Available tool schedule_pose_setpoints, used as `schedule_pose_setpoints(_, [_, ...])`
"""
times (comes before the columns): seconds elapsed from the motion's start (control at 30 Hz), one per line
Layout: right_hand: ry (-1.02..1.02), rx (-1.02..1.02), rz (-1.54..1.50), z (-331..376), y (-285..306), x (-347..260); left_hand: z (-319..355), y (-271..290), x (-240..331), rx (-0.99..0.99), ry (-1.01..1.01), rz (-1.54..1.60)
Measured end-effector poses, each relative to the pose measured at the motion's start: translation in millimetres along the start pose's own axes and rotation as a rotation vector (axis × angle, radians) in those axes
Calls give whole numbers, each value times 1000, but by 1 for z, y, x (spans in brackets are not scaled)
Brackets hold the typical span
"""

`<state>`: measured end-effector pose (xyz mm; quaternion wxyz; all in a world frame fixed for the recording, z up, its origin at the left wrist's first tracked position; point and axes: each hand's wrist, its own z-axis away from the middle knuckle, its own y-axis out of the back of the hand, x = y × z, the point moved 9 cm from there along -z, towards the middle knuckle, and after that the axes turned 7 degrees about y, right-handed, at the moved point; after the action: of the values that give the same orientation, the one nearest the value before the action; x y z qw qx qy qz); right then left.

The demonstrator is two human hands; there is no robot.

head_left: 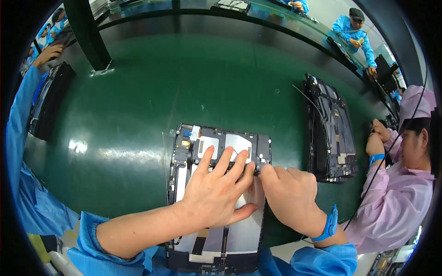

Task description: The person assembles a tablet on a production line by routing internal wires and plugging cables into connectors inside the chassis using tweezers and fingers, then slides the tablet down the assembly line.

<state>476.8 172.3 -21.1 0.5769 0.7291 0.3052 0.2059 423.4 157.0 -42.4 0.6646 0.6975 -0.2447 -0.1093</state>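
An opened tablet-like device (243, 198) lies at the table's near edge, its inner side up. Silver plates, black strips and small connectors show in its dark frame. My left hand (214, 188) rests flat across its upper middle, fingers spread and pointing away from me. Against the device's right edge, my right hand (290, 191) is closed, thumb and fingertips pressed together beside the left fingertips. Whatever those fingers hold is hidden. A blue wrist strap (330, 224) sits around my right wrist.
More opened devices form a stack (332, 133) on the green table (129, 106) at right, a thin wire leaning over it. Another stack (48, 101) stands far left near a co-worker's blue sleeve. At right sits a person in pink (396, 198). A dark post (87, 34) rises at back left.
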Motion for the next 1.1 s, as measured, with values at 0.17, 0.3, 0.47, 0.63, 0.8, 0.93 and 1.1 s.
schedule_pose_setpoints(0.17, [53, 106, -4, 5, -2, 3, 1, -1, 1, 31, -7, -40])
schedule_pose_setpoints(0.3, [-53, 337, -91, 25, 4, 16, 1, 1, 5, 60, -29, -39])
schedule_pose_setpoints(0.47, [14, 341, -38, 23, 2, 8, 3, 1, 4, 70, -31, -47])
schedule_pose_setpoints(0.63, [60, 301, -27, 19, 1, 5, 3, 0, 2, 55, -29, -38])
schedule_pose_setpoints(0.8, [108, 270, -28, 16, 2, 3, 2, 0, 0, 40, -23, -6])
schedule_pose_setpoints(0.93, [136, 287, -46, 16, 4, 2, 2, 0, 0, 31, -20, 18])
schedule_pose_setpoints(1.1, [159, 261, -26, 16, 2, 0, 3, 0, 0, 28, -14, 23])
